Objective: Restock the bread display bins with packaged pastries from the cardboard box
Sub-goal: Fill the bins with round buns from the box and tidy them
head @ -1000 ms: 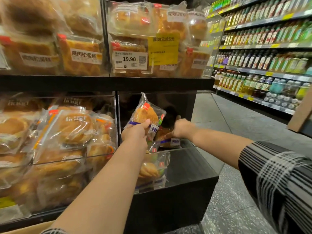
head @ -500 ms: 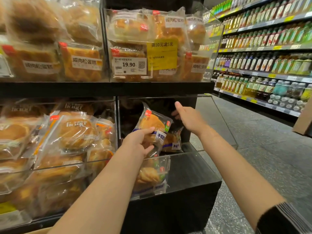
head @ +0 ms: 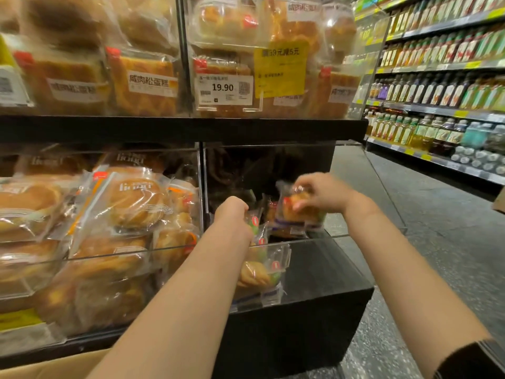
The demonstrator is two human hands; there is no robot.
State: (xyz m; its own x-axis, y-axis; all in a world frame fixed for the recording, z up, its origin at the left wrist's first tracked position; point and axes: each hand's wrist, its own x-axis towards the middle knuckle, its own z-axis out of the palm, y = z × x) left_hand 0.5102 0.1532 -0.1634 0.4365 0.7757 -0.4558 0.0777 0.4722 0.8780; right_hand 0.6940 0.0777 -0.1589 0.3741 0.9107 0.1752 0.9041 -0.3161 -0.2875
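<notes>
Both hands reach into the lower right display bin [head: 314,266] of the bread shelf.

A cardboard box [head: 46,365] edge shows at the bottom left. The right hand [head: 325,195] pinches a packaged pastry [head: 296,214] upright near the bin's back; the left hand [head: 232,212], fingers curled, grips another packet [head: 255,222] near the bin's front left corner.

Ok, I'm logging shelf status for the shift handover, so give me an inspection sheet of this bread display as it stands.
Surface: lower right bin, clear front, mostly unfilled.
Job's things: packaged pastry held upright inside that bin; more packets at its front left corner; cardboard box edge at bottom.
Clutter: nothing seen.
Grippers: right hand pinches the pastry; left hand grips a packet.
Cables: nothing seen.
Surroundings: full neighbouring bins, price tag, bottle shelves.
</notes>
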